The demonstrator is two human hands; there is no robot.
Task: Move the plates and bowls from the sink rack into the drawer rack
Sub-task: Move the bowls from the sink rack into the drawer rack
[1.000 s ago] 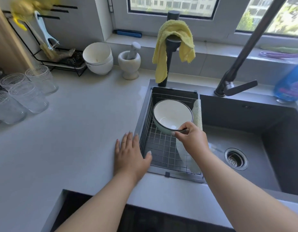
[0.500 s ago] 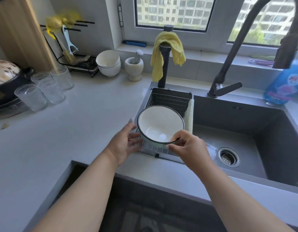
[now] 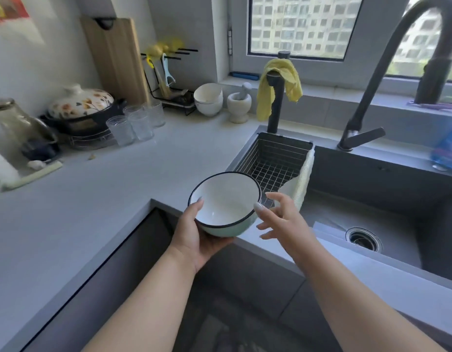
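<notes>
A pale green bowl (image 3: 224, 199) with a white inside and a dark rim is held in front of the counter edge, tilted toward me. My left hand (image 3: 197, 237) cups it from below, thumb on the near rim. My right hand (image 3: 283, 219) is just right of the bowl, fingers spread, one fingertip at the rim, holding nothing. The wire sink rack (image 3: 275, 161) behind the bowl holds no dishes, as far as I can see. The drawer rack is below, dark and blurred between my arms.
A dark sink (image 3: 372, 204) with a drain and a tall black faucet (image 3: 372, 92) lies to the right. A white cloth (image 3: 302, 181) hangs on the rack's right side. Glasses (image 3: 133, 125), a lidded pot, stacked white bowls (image 3: 208, 99) and a mortar stand on the counter at the back.
The bowl was lifted out of the sink rack and brought toward me over the counter edge. My left hand took it from below, and my right hand let go of its rim.
</notes>
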